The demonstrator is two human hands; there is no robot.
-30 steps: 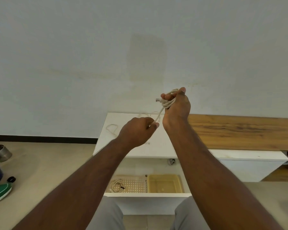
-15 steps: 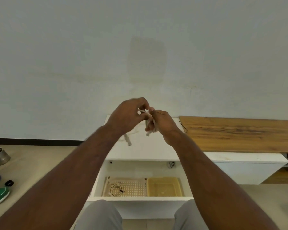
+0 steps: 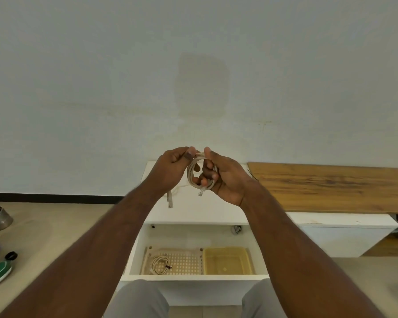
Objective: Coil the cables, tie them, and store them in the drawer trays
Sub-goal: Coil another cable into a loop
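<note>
Nearby, open drawer, tied coil, bench

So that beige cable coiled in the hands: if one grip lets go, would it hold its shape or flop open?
The beige cable probably springs open: no tie shows on it, and only the left hand and right hand keep its loops round. Its dangling ends suggest it is fairly limp, and likely light.

Left hand, right hand raised, fingers curled
</note>
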